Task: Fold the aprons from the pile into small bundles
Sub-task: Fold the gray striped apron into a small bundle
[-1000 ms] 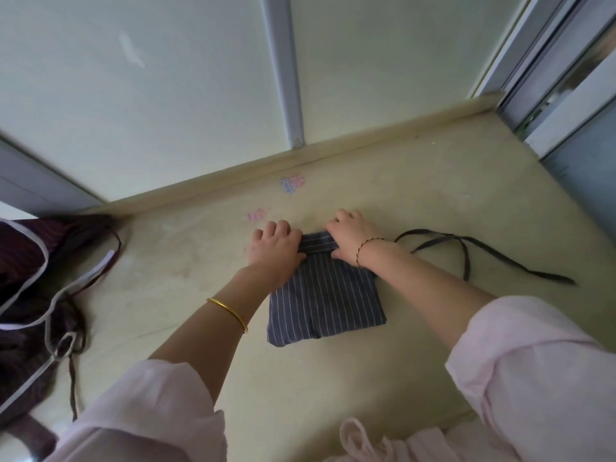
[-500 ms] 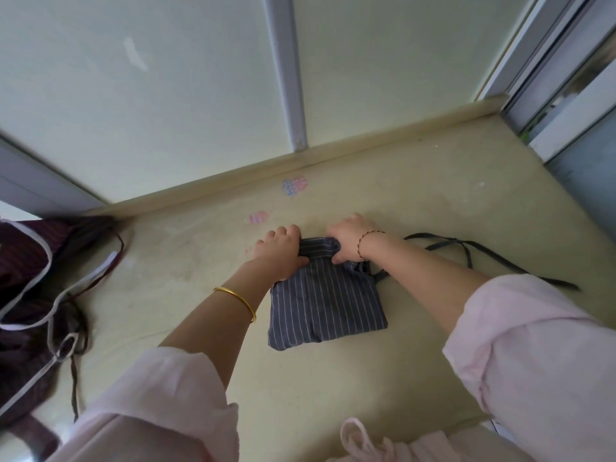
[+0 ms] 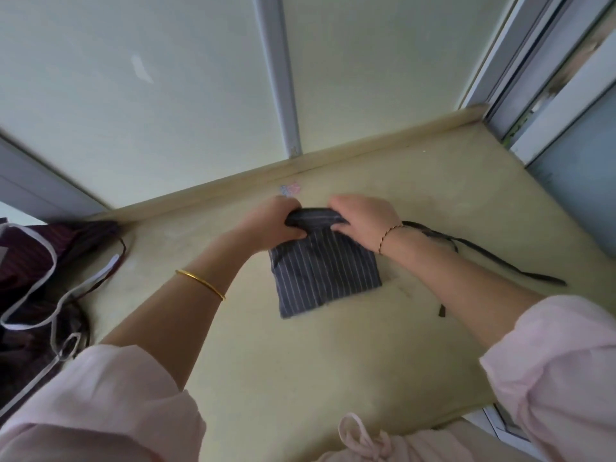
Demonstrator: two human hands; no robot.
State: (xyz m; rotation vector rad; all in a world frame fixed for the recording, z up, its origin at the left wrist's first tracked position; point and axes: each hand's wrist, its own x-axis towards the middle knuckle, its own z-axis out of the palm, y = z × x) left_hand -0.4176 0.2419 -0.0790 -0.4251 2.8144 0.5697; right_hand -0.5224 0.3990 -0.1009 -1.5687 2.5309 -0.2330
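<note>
A dark blue pinstriped apron (image 3: 325,278) lies folded into a small square on the pale yellow counter (image 3: 333,368). Its far edge is rolled up into a tight tube. My left hand (image 3: 273,221) grips the left end of that roll and my right hand (image 3: 363,218) grips the right end, fingers curled over it. The apron's dark strap (image 3: 490,255) trails off to the right from under my right wrist. A heap of dark maroon aprons (image 3: 33,285) with white straps sits at the far left.
A glass wall with a grey frame post (image 3: 280,78) rises right behind the counter, with a raised lip (image 3: 366,151) along its foot. A small pink and blue sticker (image 3: 290,189) lies just beyond my hands. A window frame (image 3: 546,95) closes off the right side.
Both hands have gone from pressing flat on the apron's far edge to curling round it, and that edge is now rolled toward me into a tube. The strap has shifted nearer.
</note>
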